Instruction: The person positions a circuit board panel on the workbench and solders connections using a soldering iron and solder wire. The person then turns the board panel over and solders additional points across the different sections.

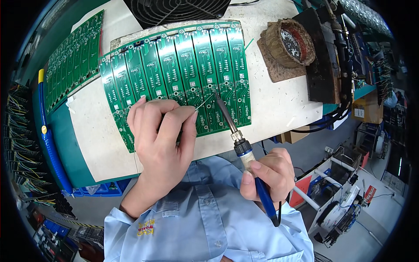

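Observation:
A green circuit board panel, divided into several long strips, lies in front of me on a pale work sheet. My right hand is wrapped round the blue handle of a soldering iron, whose tip touches or nearly touches the panel right of its middle. Between thumb and forefinger, my left hand pinches a thin solder wire. The wire's free end reaches toward the iron's tip. The left hand's lower fingers cover part of the panel's near edge.
Behind the panel stands a black fan grille. A second green board panel lies at the left, beside a blue tube with a yellow tip. At the right, a round brown pot holds silvery bits, near a dark metal stand.

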A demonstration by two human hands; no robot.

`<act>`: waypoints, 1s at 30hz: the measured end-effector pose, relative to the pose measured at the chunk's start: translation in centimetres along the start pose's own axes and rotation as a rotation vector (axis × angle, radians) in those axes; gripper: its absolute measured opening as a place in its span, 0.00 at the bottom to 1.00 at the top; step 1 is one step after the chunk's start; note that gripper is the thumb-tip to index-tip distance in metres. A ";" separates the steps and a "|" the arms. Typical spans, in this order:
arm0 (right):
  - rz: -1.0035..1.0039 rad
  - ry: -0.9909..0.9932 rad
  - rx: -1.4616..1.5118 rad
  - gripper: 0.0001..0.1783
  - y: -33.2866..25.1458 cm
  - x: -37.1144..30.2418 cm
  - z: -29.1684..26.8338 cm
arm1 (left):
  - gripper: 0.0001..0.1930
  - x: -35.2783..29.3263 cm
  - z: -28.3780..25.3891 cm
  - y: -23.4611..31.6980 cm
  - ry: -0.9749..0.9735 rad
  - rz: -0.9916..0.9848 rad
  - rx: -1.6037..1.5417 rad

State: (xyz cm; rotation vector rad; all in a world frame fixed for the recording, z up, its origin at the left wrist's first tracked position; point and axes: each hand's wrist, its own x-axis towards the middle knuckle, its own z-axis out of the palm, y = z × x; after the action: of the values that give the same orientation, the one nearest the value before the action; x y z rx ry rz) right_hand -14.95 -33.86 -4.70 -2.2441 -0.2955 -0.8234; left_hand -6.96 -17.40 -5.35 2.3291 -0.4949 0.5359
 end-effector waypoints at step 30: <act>0.175 -0.124 -0.068 0.07 -3.4 5.7 -1.1 | 0.07 -0.1 -0.1 0.1 0.001 -0.004 0.009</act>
State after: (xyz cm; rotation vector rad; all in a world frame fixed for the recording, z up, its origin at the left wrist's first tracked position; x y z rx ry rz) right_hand -12.54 -32.32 1.37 -2.3509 -0.1269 -0.6115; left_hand -7.13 -17.40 -5.29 2.3380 -0.4882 0.5389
